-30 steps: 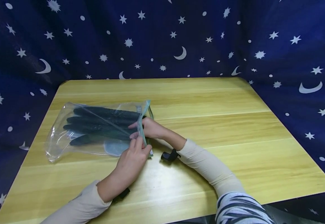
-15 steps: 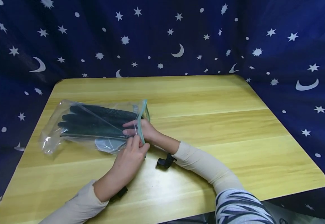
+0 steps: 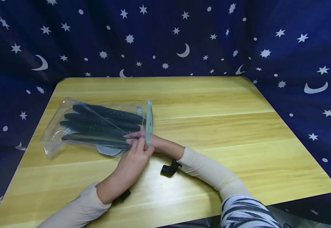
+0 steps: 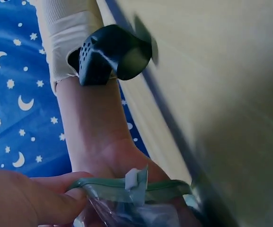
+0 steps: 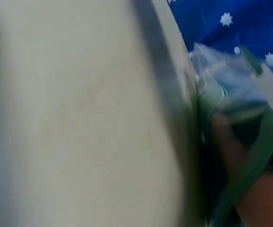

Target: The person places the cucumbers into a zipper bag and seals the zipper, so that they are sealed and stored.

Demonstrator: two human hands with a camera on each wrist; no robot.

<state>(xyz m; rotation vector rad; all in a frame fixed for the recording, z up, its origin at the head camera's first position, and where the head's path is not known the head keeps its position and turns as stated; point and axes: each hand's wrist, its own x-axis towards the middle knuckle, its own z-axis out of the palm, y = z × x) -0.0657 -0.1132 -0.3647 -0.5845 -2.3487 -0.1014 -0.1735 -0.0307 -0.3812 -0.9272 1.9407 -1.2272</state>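
Observation:
A clear zip bag [image 3: 51,136] with a green-edged mouth [image 3: 149,122] lies on the left of the table, holding several long dark green cucumbers [image 3: 97,128]. My left hand [image 3: 132,161] pinches the near side of the bag's mouth between thumb and fingers. Through that mouth reaches my right hand [image 3: 155,142], its fingers [image 3: 134,135] extended and seen through the plastic at the right ends of the nearer cucumbers. A white slider [image 4: 132,178] sits on the zip edge in the left wrist view. The right fingertips are partly hidden behind the left hand.
The bag rests on a pale wooden table [image 3: 225,136]. A dark blue curtain [image 3: 159,34] with stars and moons surrounds its back and sides. A black wrist-worn device [image 3: 169,168] hangs under the right wrist. A pale blue patch [image 3: 108,150] shows beneath the cucumbers.
My right hand has come nearer to me inside the bag's mouth. The cucumbers have spread apart, with the nearest one separate from the rest. My left hand keeps its pinch.

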